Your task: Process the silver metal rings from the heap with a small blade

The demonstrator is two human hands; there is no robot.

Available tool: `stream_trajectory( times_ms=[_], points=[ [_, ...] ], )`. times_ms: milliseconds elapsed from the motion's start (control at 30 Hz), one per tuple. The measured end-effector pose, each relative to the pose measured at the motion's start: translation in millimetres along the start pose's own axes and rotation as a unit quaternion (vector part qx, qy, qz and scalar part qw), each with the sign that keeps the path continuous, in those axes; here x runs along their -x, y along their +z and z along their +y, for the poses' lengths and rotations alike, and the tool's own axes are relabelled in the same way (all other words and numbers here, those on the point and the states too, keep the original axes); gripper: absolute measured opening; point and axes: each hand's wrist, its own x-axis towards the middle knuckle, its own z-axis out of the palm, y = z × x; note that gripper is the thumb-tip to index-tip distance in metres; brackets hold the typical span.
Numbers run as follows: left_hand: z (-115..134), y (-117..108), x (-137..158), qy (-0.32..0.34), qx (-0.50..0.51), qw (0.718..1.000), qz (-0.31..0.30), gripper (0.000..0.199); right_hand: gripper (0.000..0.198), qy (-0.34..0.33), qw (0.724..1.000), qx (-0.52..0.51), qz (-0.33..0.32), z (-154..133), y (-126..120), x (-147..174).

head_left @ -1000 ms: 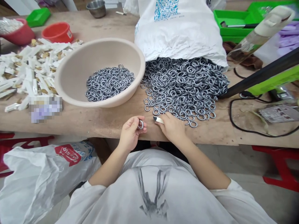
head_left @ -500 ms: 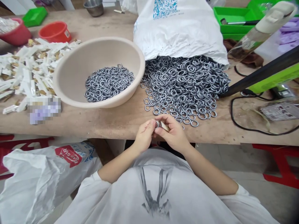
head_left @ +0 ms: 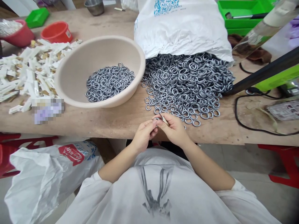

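At the table's front edge, my left hand [head_left: 143, 135] is closed on a grey metal-looking ring [head_left: 156, 119], pinched between thumb and fingers. My right hand [head_left: 175, 130] meets it there, wrapped round a small flat tool with a pale body and a dark thin edge [head_left: 165, 120]; its exact kind is unclear. The tool is beside the ring, and fingers partly cover both. Just beyond my hands spreads a pile of loose grey rings [head_left: 184, 84]. To its left stands a beige basin [head_left: 102, 46] with more rings [head_left: 109, 82] in it.
A white sack [head_left: 182, 31] lies behind the ring pile. White strips [head_left: 30, 74] heap on the left, near a red bowl [head_left: 56, 32]. A dark bar [head_left: 263, 71] and black cable [head_left: 237, 112] lie right. A white bag [head_left: 46, 177] sits below the table edge.
The camera view has shifted slightly. My right hand has turned the small tool, which now shows its edge more steeply against the ring. My fingers have drawn closer over the ring.
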Motion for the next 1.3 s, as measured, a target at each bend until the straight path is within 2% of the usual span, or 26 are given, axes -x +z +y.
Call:
stream_trajectory(
  times_ms=[133, 200, 333, 433, 567, 667, 833, 900, 1000, 1067, 1133, 1167, 1233, 1300],
  points=[
    [1, 3, 0, -0.009, 0.033, 0.999, -0.028, 0.052, 0.049, -0.059, 0.996, 0.056, 0.021, -2, -4, -1],
    [1, 4, 1, -0.006, 0.050, 0.998, -0.042, 0.052, 0.047, -0.053, 0.996, 0.053, 0.041, -2, -4, 0],
    [1, 6, 5, -0.014, 0.082, 0.996, -0.042, 0.054, 0.049, -0.022, 0.997, 0.066, 0.037, 1, -5, 4],
    [3, 6, 7, -0.019, 0.098, 0.993, -0.055, 0.055, 0.049, -0.037, 0.992, 0.112, 0.041, -1, -6, 9],
    [3, 5, 7, -0.042, 0.134, 0.990, -0.031, 0.060, 0.052, -0.083, 0.979, 0.187, 0.004, -7, -4, 16],
    [2, 4, 7, -0.046, 0.143, 0.989, -0.018, 0.062, 0.056, -0.089, 0.973, 0.215, 0.003, -11, 0, 19],
    [-1, 6, 10, -0.043, 0.145, 0.988, -0.027, 0.060, 0.059, -0.102, 0.965, 0.241, -0.002, -9, 3, 20],
    [-2, 8, 14, -0.044, 0.139, 0.988, -0.053, 0.058, 0.057, -0.089, 0.970, 0.228, 0.002, -2, -1, 17],
    [0, 8, 22, -0.048, 0.129, 0.980, -0.144, 0.055, 0.049, -0.032, 0.978, 0.197, 0.063, 11, -13, 14],
    [4, 6, 25, -0.045, 0.143, 0.975, -0.166, 0.053, 0.043, -0.004, 0.974, 0.209, 0.087, 16, -20, 14],
    [9, 0, 24, -0.036, 0.160, 0.979, -0.119, 0.050, 0.035, 0.003, 0.954, 0.290, 0.071, 16, -23, 19],
    [10, -4, 22, -0.031, 0.161, 0.983, -0.085, 0.047, 0.031, 0.011, 0.933, 0.356, 0.054, 15, -22, 22],
    [12, -12, 17, -0.019, 0.148, 0.988, -0.032, 0.035, 0.026, 0.053, 0.869, 0.492, 0.014, 11, -18, 28],
    [12, -19, 13, -0.004, 0.126, 0.992, -0.002, 0.034, 0.028, 0.101, 0.808, 0.580, -0.024, 9, -13, 31]
  ],
)
